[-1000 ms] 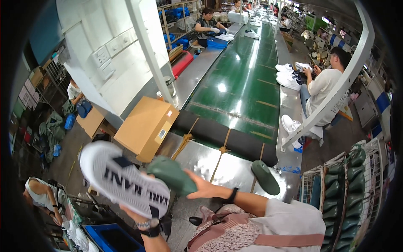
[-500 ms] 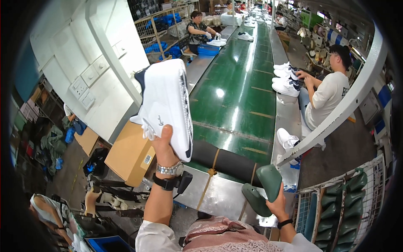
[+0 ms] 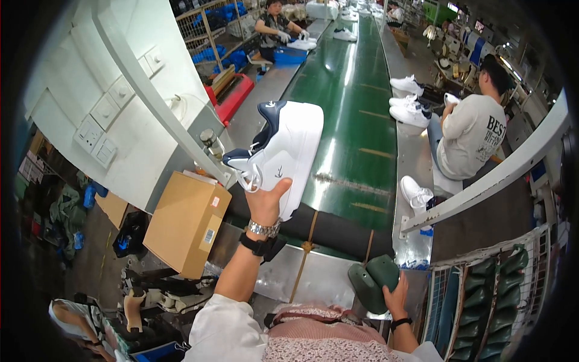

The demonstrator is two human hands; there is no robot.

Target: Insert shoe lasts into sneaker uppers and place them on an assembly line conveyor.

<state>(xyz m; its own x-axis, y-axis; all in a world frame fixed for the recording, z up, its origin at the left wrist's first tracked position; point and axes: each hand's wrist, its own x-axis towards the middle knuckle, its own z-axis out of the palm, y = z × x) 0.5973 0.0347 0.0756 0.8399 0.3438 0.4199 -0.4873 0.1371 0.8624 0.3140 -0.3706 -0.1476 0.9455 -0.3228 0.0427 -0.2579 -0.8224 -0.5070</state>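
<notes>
My left hand (image 3: pixel 266 202) is closed around the forefoot of a white sneaker (image 3: pixel 297 142) with a navy collar and tongue and white laces. The shoe is held up above the near end of the conveyor, heel upward, its sole edge facing right. At the lower right, my right hand (image 3: pixel 395 298) grips a dark green shoe last (image 3: pixel 384 273). A second green last (image 3: pixel 363 289) is against it on the left, over the metal end plate. Whether my fingers also touch that second last is hidden.
A green conveyor belt (image 3: pixel 344 133) runs away from me, with a black roller at its near end. A cardboard box (image 3: pixel 184 220) stands left. White sneakers (image 3: pixel 410 111) line the right ledge beside a seated person (image 3: pixel 473 130). A wire rack (image 3: pixel 488 301) holds several green lasts.
My left hand has moved right with the sneaker, which has turned to show its navy collar. My right hand has lowered its last against the other. The view has shifted too.
</notes>
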